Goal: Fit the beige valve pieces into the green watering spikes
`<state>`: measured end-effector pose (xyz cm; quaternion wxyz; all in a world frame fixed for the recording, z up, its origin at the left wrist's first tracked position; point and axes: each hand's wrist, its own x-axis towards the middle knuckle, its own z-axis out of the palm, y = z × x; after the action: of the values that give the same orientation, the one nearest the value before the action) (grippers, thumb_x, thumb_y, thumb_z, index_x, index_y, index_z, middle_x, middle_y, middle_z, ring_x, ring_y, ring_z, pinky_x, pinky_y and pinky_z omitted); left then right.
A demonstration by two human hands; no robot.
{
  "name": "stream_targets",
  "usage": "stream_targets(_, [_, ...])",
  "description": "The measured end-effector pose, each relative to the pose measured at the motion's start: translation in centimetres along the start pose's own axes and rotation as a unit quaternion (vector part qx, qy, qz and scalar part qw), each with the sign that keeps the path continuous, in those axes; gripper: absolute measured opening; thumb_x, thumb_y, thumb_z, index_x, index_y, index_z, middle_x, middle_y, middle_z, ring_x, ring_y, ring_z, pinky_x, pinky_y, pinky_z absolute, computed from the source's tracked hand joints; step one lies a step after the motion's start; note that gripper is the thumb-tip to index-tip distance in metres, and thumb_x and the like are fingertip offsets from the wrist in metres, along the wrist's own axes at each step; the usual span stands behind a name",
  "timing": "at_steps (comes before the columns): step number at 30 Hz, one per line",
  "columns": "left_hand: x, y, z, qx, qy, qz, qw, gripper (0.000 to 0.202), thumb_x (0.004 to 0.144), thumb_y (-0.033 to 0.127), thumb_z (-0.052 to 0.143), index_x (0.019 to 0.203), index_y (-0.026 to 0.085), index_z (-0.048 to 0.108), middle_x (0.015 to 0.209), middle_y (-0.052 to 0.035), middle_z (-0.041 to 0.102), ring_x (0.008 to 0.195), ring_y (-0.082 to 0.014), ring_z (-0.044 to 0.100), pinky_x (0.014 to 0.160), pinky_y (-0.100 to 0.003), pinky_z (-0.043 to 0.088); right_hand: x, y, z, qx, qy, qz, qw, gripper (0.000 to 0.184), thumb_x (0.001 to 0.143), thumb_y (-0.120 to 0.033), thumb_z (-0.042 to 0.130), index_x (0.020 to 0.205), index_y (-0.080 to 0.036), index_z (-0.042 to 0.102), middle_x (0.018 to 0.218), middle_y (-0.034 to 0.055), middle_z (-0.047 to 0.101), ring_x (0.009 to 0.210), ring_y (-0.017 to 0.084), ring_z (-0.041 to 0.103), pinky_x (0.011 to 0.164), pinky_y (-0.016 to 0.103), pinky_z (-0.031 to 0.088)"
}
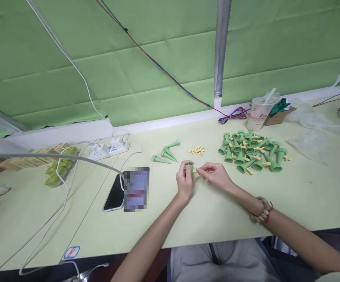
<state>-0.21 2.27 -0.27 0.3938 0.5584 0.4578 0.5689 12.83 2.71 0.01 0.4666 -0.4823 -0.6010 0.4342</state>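
My left hand (185, 179) is closed around a green plastic cone-shaped piece (189, 167), its wider end showing above the fingers. From the right, my right hand (215, 175) pinches a small yellow plastic piece (195, 172) against the green one. Just beyond the hands lies a little pile of yellow pieces (197, 150). Several green spikes (168, 152) rest to the left of that pile. On the right is a heap of green cone pieces (246, 150), many with yellow pieces stuck in their sides.
Two phones lie left of my hands, one dark (113, 196) and one blurred out (136, 190). Behind them sits a white power strip (109, 150) with cables. A plastic drink cup (258, 113), a small cardboard box (278, 116) and clear plastic bags (311, 143) stand at the back right.
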Motion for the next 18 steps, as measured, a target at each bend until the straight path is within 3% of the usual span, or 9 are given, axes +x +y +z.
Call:
stream_targets(3, [0.00,-0.14,0.11,0.011,-0.011,0.000,1.000,0.027,0.084,0.043,0.040,0.086,0.020,0.054,0.046,0.0065,0.035,0.038,-0.0083,0.031,0.041,-0.021,0.023,-0.05,0.15,-0.10,-0.019,-0.018,0.015,1.000,0.044,0.078,-0.055,0.051,0.062,-0.016,0.065,0.047,0.0016,0.058,0.038,0.013,0.050,0.039,0.025,0.042])
stream_targets(6, [0.13,-0.16,0.34,0.003,-0.005,-0.013,1.000,0.026,0.085,0.041,0.039,0.084,0.020,0.053,0.044,0.0071,0.032,0.037,-0.0084,0.030,0.040,-0.021,0.022,0.01,0.10,-0.26,-0.033,0.001,-0.046,0.998,0.032,0.074,-0.048,0.060,0.082,-0.018,0.069,0.073,0.0044,0.069,0.053,0.015,0.060,0.050,0.026,0.048])
stream_targets(9, [0.19,-0.14,0.38,0.006,-0.004,-0.020,1.000,0.024,0.086,0.039,0.038,0.084,0.020,0.052,0.042,0.0078,0.029,0.037,-0.0089,0.030,0.041,-0.021,0.023,0.10,0.07,-0.24,-0.050,0.015,-0.080,0.995,0.025,0.070,-0.041,0.065,0.080,-0.019,0.070,0.083,0.0071,0.070,0.067,0.018,0.063,0.055,0.027,0.050])
stream_targets(15, [0.35,-0.57,-0.09,0.091,-0.015,0.011,0.996,0.021,0.084,0.036,0.042,0.084,0.020,0.055,0.044,0.0073,0.032,0.040,-0.0080,0.030,0.042,-0.020,0.023,0.04,0.51,0.03,-0.040,-0.035,0.031,0.998,0.033,0.077,-0.046,0.057,0.079,-0.014,0.067,0.068,0.0065,0.067,0.046,0.014,0.056,0.043,0.027,0.048])
stream_targets(18, [0.86,-0.72,-0.08,0.065,-0.001,-0.018,0.998,0.021,0.083,0.035,0.041,0.082,0.019,0.055,0.042,0.0082,0.031,0.037,-0.0078,0.030,0.040,-0.019,0.023,-0.10,0.60,-0.21,-0.136,-0.039,-0.075,0.987,0.030,0.085,-0.042,0.048,0.086,-0.017,0.064,0.078,0.0057,0.066,0.056,0.013,0.059,0.053,0.026,0.049])
